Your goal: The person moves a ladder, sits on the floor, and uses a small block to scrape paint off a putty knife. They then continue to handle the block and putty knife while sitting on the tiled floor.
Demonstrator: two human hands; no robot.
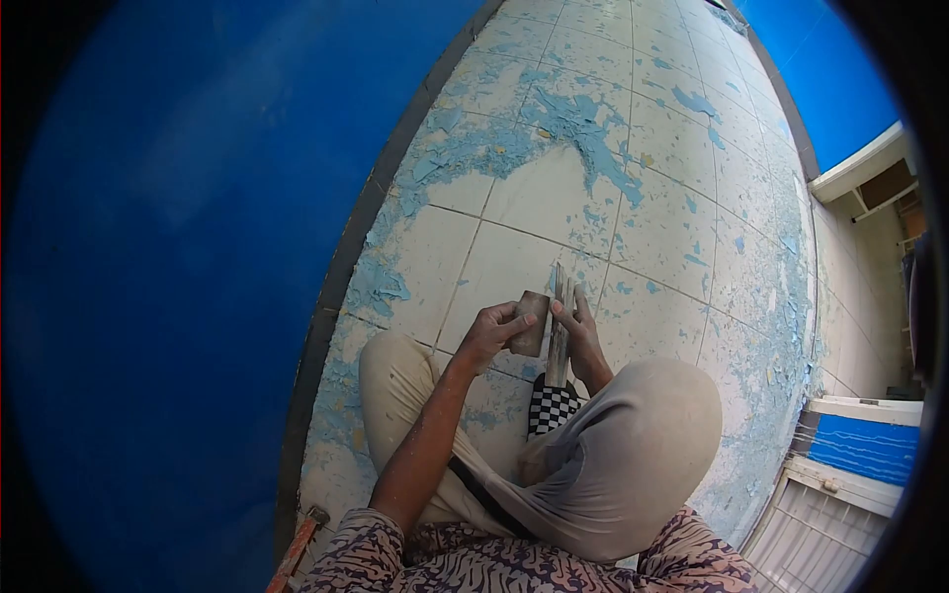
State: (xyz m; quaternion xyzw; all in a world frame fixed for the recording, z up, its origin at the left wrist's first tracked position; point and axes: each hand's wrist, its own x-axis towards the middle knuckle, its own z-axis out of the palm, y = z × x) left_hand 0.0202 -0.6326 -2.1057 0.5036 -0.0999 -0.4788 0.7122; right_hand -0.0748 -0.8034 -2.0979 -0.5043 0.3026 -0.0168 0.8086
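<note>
My left hand (497,334) is closed round a brownish-grey rectangular block (531,324), its thumb lying across the face. Just to the right, my right hand (585,341) holds a narrow, worn wooden strip (559,346) upright in the view, its thumb against the strip and some fingers stretched up behind it. The block and the strip are side by side, close together. Below the strip shows a black-and-white checkered shoe (552,407), between my bent legs.
Flakes of light blue paint (583,124) lie over the white tiled floor (504,262). A blue wall (198,247) rises at the left. At the lower left is an orange-handled tool (297,553). A white grille (816,534) and a doorway stand at the right.
</note>
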